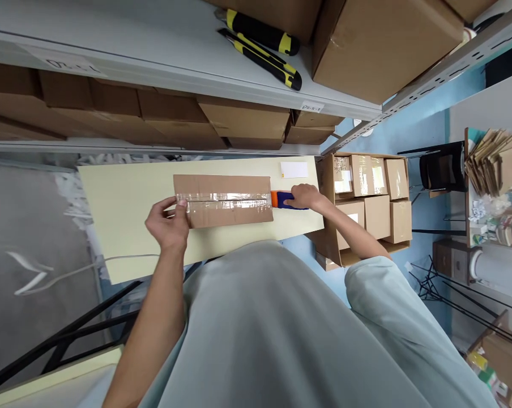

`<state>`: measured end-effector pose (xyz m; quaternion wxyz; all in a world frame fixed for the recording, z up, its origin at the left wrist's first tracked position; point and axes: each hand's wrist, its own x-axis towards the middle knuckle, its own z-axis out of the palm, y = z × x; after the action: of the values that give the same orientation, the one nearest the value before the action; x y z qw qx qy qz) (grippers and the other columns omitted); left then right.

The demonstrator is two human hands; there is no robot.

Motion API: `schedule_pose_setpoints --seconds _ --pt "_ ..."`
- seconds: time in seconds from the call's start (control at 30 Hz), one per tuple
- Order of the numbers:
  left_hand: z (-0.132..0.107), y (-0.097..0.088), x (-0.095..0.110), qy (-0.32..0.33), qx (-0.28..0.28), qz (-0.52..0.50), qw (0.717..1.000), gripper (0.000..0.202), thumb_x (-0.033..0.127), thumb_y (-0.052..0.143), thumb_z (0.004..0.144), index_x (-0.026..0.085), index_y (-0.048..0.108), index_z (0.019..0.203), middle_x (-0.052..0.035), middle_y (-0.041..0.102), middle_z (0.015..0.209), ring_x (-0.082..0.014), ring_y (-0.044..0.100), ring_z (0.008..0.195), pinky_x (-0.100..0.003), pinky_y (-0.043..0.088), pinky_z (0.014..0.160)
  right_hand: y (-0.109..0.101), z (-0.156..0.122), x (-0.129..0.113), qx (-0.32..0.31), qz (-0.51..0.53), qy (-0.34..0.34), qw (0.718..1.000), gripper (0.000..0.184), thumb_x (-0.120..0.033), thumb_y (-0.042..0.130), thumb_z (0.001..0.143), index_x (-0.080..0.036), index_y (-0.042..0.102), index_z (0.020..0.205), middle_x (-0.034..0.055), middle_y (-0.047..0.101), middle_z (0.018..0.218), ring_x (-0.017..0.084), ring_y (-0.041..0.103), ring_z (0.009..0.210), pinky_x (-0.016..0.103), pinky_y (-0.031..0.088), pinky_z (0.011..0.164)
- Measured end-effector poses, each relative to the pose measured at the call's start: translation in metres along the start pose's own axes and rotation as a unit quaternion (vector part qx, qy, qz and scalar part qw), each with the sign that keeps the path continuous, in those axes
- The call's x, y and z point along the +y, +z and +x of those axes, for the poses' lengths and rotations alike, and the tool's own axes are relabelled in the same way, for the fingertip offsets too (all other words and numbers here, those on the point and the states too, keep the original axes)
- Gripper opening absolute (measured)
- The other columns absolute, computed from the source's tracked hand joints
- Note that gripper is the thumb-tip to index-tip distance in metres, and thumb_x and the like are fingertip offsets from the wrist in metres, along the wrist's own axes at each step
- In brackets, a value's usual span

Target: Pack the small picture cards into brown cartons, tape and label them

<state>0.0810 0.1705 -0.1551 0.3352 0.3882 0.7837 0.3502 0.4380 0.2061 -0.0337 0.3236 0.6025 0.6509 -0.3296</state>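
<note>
The box (222, 214) lies on the pale tabletop (124, 212), a strip of clear tape (228, 197) running along its middle seam from end to end. At the box's left end is the left hand (169, 222), its grip part closed on that end, thumb on top and fingers at the edge; whether the fingertips reach underneath, I cannot tell. At the box's right end the right hand (306, 196) has its grip closed round the blue and orange tape gun (285, 199), whose orange front meets the box's edge. A white slip (294, 169) lies just beyond the box's far right corner. Above the box, two cutters (262, 32) lie on a grey shelf (154, 34). To the box's right, well apart, an open carton (329, 187) holds smaller cartons (377, 216)
</note>
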Motion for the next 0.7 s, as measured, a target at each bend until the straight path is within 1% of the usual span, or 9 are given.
schedule_pose_setpoints --seconds 0.1,0.17,0.23,0.3,0.37,0.43,0.57,0.63,0.7 --pt "0.001 -0.007 0.000 0.005 0.006 0.023 1.000 0.037 0.028 0.071 0.092 0.009 0.079 0.123 -0.0129 0.081 0.119 -0.0159 0.065 0.082 -0.029 0.056 0.079 0.014 0.009 -0.019 0.021 -0.011 0.045 0.999 0.042 -0.038 0.067 0.108 -0.007 0.075 0.135 0.0290 0.077 0.136 0.040 0.075 0.127 0.047 0.059 0.103" --pt "0.007 -0.019 -0.005 -0.005 0.027 0.023 0.999 0.038 0.027 0.070 0.091 0.008 0.079 0.123 -0.0120 0.081 0.117 -0.0161 0.063 0.081 -0.029 0.056 0.079 0.025 0.013 -0.027 0.022 -0.009 0.068 0.997 0.036 -0.029 0.067 0.106 -0.006 0.076 0.132 0.0298 0.077 0.134 0.040 0.075 0.127 0.047 0.059 0.103" --pt "0.017 -0.037 -0.016 -0.029 0.055 0.021 0.998 0.039 0.026 0.069 0.090 0.009 0.079 0.123 -0.0112 0.081 0.114 -0.0167 0.063 0.081 -0.030 0.057 0.080 0.035 0.013 -0.031 0.021 -0.004 0.067 0.998 0.036 -0.033 0.064 0.109 -0.007 0.077 0.131 0.0283 0.078 0.133 0.037 0.077 0.123 0.044 0.060 0.100" --pt "0.026 -0.058 -0.026 -0.049 0.076 0.024 0.996 0.037 0.026 0.068 0.090 0.010 0.079 0.122 -0.0104 0.082 0.114 -0.0181 0.064 0.084 -0.031 0.057 0.080 0.045 0.011 -0.033 0.038 0.014 0.063 0.997 0.043 -0.044 0.058 0.113 -0.010 0.076 0.132 0.0265 0.079 0.131 0.036 0.078 0.121 0.042 0.059 0.097" --pt "0.032 -0.076 -0.034 -0.056 0.081 0.026 0.995 0.036 0.026 0.068 0.090 0.012 0.078 0.123 -0.0110 0.082 0.120 -0.0200 0.067 0.090 -0.033 0.059 0.083 0.053 0.008 -0.035 0.067 0.049 0.069 0.994 0.052 -0.054 0.052 0.115 -0.011 0.074 0.134 0.0263 0.079 0.131 0.037 0.078 0.120 0.041 0.058 0.095" --pt "0.036 -0.089 -0.036 -0.061 0.070 0.019 0.995 0.044 0.021 0.068 0.090 0.011 0.072 0.133 -0.0136 0.080 0.130 -0.0213 0.071 0.099 -0.035 0.060 0.089 0.058 0.006 -0.039 0.096 0.092 0.074 0.988 0.056 -0.059 0.049 0.115 -0.012 0.073 0.133 0.0261 0.079 0.132 0.038 0.077 0.121 0.040 0.056 0.093" --pt "0.041 -0.098 -0.030 -0.067 0.044 0.007 0.997 0.068 0.011 0.066 0.088 0.003 0.054 0.154 -0.0207 0.076 0.139 -0.0211 0.074 0.108 -0.036 0.059 0.101 0.055 0.001 -0.057 0.143 0.171 0.061 0.973 0.052 -0.061 0.049 0.114 -0.015 0.072 0.125 0.0209 0.082 0.123 0.034 0.077 0.114 0.034 0.053 0.086" --pt "0.043 -0.099 -0.023 -0.052 0.036 0.024 0.998 0.067 0.009 0.064 0.087 0.002 0.056 0.154 -0.0229 0.074 0.141 -0.0246 0.074 0.112 -0.040 0.060 0.102 0.045 -0.005 -0.068 0.179 0.212 0.044 0.960 0.050 -0.061 0.049 0.114 -0.017 0.072 0.117 0.0168 0.083 0.114 0.031 0.078 0.107 0.031 0.051 0.082" --pt "0.042 -0.101 -0.011 -0.003 0.032 0.060 0.998 0.066 0.011 0.063 0.087 0.003 0.058 0.152 -0.0254 0.070 0.145 -0.0315 0.072 0.123 -0.048 0.060 0.106 0.028 -0.013 -0.080 0.222 0.253 0.026 0.941 0.050 -0.062 0.047 0.113 -0.019 0.072 0.109 0.0126 0.082 0.104 0.028 0.078 0.098 0.029 0.050 0.078"
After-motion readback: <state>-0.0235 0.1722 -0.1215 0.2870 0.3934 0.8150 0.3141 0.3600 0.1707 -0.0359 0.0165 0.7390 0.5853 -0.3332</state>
